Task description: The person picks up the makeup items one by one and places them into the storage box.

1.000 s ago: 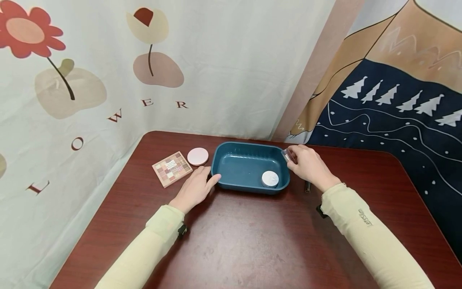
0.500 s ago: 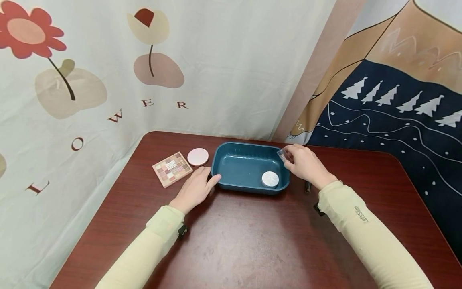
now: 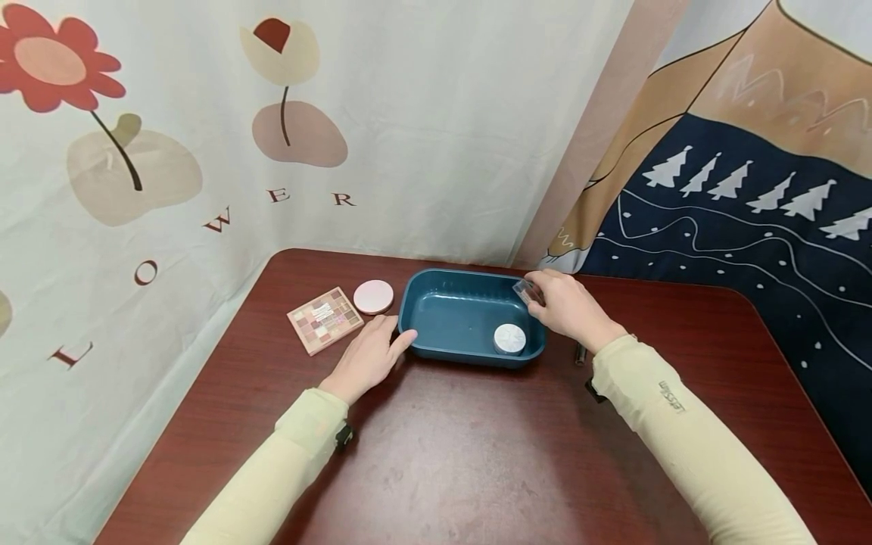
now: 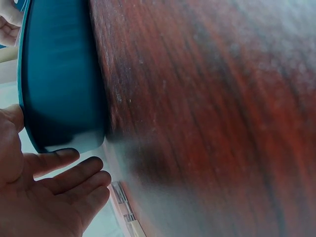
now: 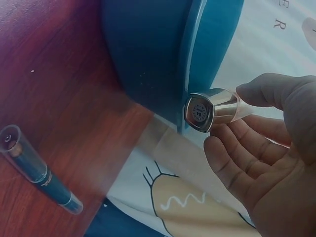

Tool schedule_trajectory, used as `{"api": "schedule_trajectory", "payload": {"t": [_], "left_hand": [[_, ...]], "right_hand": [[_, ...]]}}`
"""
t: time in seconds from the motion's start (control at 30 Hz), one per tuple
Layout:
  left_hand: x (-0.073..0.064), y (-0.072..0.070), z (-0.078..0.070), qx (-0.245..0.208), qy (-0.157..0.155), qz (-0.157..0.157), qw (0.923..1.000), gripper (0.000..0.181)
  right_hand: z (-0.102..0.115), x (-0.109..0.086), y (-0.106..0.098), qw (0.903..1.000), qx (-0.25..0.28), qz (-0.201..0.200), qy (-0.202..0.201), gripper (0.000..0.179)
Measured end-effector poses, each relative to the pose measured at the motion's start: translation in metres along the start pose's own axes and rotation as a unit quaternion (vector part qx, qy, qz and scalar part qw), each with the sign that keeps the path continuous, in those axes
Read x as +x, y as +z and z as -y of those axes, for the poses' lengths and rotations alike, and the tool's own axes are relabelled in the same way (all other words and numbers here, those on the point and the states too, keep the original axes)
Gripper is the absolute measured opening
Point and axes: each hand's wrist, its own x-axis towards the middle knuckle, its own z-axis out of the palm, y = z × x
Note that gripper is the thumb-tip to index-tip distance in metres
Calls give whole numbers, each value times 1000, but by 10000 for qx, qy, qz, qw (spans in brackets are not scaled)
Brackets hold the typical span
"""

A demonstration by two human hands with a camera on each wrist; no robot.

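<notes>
My right hand (image 3: pixel 568 306) pinches a lipstick (image 5: pixel 212 111) between thumb and fingers. In the right wrist view its shiny metallic base with a round label faces the camera. The lipstick's clear end overlaps the right rim of a blue-green plastic basin (image 3: pixel 470 359) in the head view. Inside the basin, near its front right corner, sits a round white jar (image 3: pixel 509 338). At the basin's left end is my left hand (image 3: pixel 364 357), its thumb at the rim. The left wrist view shows that hand's fingers (image 4: pixel 81 177) extended by the basin's outer wall.
Left of the basin lie an eyeshadow palette (image 3: pixel 325 321) and a round pink compact (image 3: pixel 373 296). A dark tube with clear ends (image 5: pixel 39 168) lies on the brown table (image 3: pixel 436 454) right of the basin. Printed curtains (image 3: pixel 436 136) hang behind the table.
My right hand has moved a little to the left with the lipstick, bringing it over the basin's right rim. The left hand and the basin have stayed put.
</notes>
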Motion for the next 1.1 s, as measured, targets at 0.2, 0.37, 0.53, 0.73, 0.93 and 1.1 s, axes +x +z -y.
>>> {"api": "schedule_trajectory", "payload": {"t": [0.2, 0.37, 0.53, 0.73, 0.93, 1.1], "left_hand": [[0, 0, 0, 1, 3, -1, 10000, 53], [0, 0, 0, -18, -13, 2, 10000, 53], [0, 0, 0, -30, -20, 1, 10000, 53], [0, 0, 0, -23, -29, 6, 10000, 52], [-1, 0, 1, -14, -28, 4, 10000, 52], [0, 0, 0, -5, -33, 4, 10000, 53]], "right_hand": [[5, 3, -1, 9999, -17, 98, 36, 42], [6, 6, -1, 9998, -59, 166, -11, 43], [8, 10, 1, 9997, -76, 227, -94, 42], [11, 15, 3, 9988, -181, 428, -183, 42], [14, 20, 6, 9971, -342, 540, -408, 36], [15, 22, 10, 9956, -462, 651, -493, 35]]}}
